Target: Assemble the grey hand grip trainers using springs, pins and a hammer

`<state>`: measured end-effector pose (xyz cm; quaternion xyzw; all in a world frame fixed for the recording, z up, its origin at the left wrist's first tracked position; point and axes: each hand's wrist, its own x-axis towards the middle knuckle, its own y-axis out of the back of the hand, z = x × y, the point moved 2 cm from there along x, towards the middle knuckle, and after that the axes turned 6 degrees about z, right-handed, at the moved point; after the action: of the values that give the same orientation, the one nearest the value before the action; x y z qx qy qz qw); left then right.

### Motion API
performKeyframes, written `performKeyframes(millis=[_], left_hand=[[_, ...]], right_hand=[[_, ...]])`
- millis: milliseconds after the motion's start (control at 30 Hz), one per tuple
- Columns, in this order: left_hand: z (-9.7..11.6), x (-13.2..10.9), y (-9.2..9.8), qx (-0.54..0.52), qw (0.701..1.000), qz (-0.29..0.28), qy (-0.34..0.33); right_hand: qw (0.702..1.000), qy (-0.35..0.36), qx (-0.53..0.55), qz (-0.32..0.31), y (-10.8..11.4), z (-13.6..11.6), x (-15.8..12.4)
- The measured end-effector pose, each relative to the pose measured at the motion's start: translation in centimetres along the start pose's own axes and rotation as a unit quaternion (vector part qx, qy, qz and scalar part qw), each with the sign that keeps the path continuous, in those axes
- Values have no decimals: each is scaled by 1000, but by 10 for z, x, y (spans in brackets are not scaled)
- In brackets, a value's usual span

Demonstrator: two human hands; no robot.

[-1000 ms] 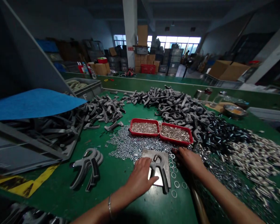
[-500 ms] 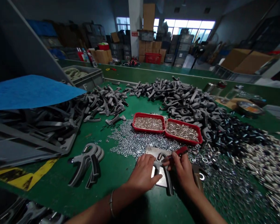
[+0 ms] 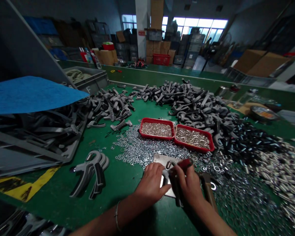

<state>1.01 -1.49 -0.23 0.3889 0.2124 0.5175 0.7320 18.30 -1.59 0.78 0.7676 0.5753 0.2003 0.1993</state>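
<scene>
Left grip (image 3: 152, 182) clasps the hand gripper (image 3: 166, 172); right grip (image 3: 190, 185) clenches a red-handled tool (image 3: 185, 163).

Both bare forearms reach forward and converge. The left hand (image 3: 151, 182) lies palm down, fingers curled, thumb stretched rightward; the right hand (image 3: 190, 185) sits just beside it, fingers clenched, knuckles up.

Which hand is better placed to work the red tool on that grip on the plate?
Probably the right hand: it holds the red tool at the spring end of the grip, while the left hand pins it on the plate.
</scene>
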Motion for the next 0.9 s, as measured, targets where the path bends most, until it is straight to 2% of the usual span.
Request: performKeyframes(millis=[100,233,367,533,633,700,767,833,900], left_hand=[[2,0,1,1,1000,-2,0],[5,1,4,0,1000,-8,6],[5,1,5,-2,1000,-12,6],[7,-6,2,8,1000,-16,19],[10,1,17,26,999,-24,-11],[12,25,41,54,997,-8,-64],[10,66,69,119,987,17,-105],[2,116,93,226,969,29,-100],[-12,160,108,276,958,35,-74]], right_hand=[[998,-13,53,-26,-4,-8,8],[987,-28,142,-72,1,-16,35],[980,-34,185,-72,8,-13,40],[994,-23,88,-60,6,3,21],[1000,-10,-23,-19,27,16,37],[996,-2,-91,-9,51,23,57],[987,36,-158,-1,76,22,79],[960,132,-247,18,90,11,96],[918,232,-319,22,86,-6,108]])
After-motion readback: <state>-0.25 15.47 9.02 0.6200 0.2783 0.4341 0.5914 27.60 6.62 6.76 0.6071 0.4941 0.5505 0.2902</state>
